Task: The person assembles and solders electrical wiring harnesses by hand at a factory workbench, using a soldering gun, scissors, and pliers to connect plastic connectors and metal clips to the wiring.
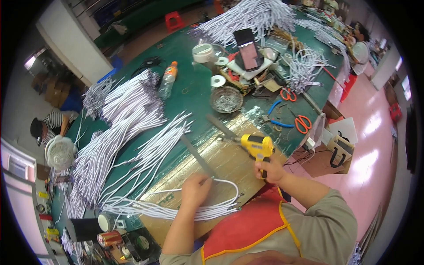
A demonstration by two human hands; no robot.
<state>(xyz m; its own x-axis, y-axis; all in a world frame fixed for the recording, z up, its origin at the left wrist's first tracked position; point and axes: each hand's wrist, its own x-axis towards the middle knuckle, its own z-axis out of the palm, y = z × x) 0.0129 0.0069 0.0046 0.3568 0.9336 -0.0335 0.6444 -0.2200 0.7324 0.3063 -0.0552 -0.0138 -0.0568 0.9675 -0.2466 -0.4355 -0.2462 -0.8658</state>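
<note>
My right hand point(270, 170) is wrapped round the grip of a yellow and black glue gun point(258, 145), whose nozzle points left over a brown board point(240, 168). Lower and to the left, my left hand point(196, 189) is closed with its fingertips pinching the end of a white cord point(233, 184). That cord loops round to the right and back. Beneath my left wrist runs a bundle of white cords point(207, 215), their dark-tipped ends lying near my red apron. Two flat metal strips, one a grey strip point(197, 157), lie on the board beyond my hands.
Large heaps of white cords point(128, 104) cover the green table's left side. Farther back are a plastic bottle point(168, 80), a round metal bowl point(226, 100) and a propped phone point(248, 51). Blue-handled pliers point(278, 115) and orange-handled scissors point(303, 124) lie right. Another person point(51, 126) sits far left.
</note>
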